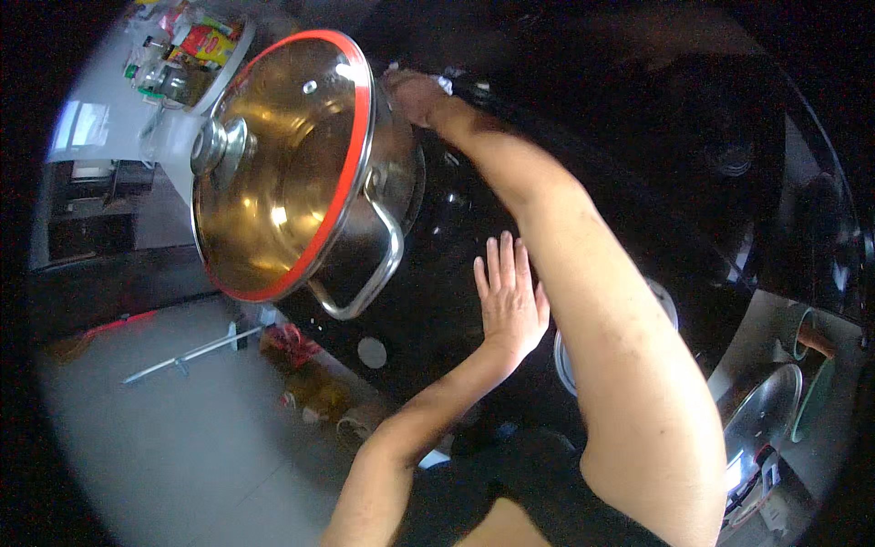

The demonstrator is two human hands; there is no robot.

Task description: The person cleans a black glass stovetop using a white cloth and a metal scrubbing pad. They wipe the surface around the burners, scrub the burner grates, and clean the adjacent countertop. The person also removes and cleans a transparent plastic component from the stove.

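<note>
A steel pot [393,164] stands at the upper left of the dark glossy surface [424,287], with a looped handle towards me. Its glass lid [287,157] has a red rim and a metal knob. My right hand [413,97] reaches to the pot's far side; it is blurred and dim, and its fingers are partly hidden, so its grip cannot be told. My left hand [509,304] is palm down over the dark surface, below my right forearm, with fingers spread a little and nothing held.
A tray [232,72] of jars and packets lies at the upper left. On the lower left floor is a long metal pole [198,352]. Another glass lid [765,410] stands at the lower right. A round rim [564,362] shows partly behind my right arm.
</note>
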